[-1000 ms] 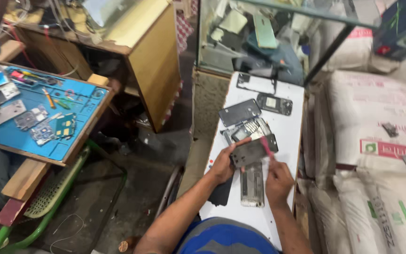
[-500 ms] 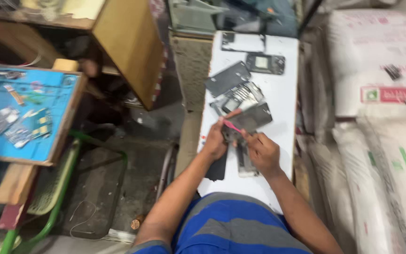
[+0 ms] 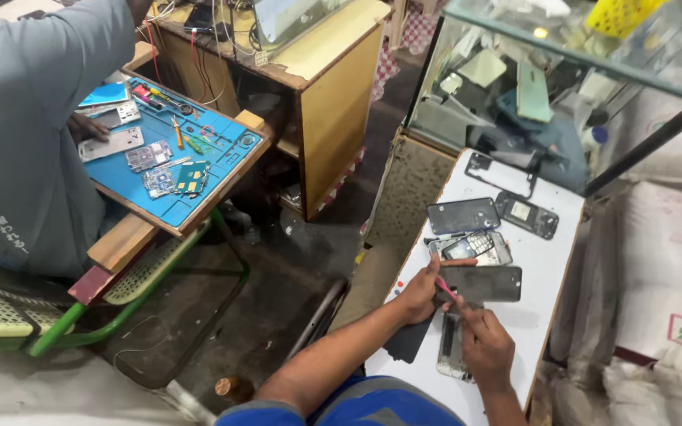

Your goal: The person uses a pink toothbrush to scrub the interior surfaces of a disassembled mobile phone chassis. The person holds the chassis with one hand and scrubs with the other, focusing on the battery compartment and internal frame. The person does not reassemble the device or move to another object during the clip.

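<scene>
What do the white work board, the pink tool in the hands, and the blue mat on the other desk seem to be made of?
White board: probably painted or laminated sheet, smooth, faint sheen.
Pink tool: likely plastic, a thin, bright, uniformly coloured sliver held near both hands.
Blue mat: looks like matte rubber or silicone, with moulded compartments.

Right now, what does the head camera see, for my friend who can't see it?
Two hands, the left hand and right hand, work a pink tool over a dark phone panel on a white table strewn with phone parts.
</scene>
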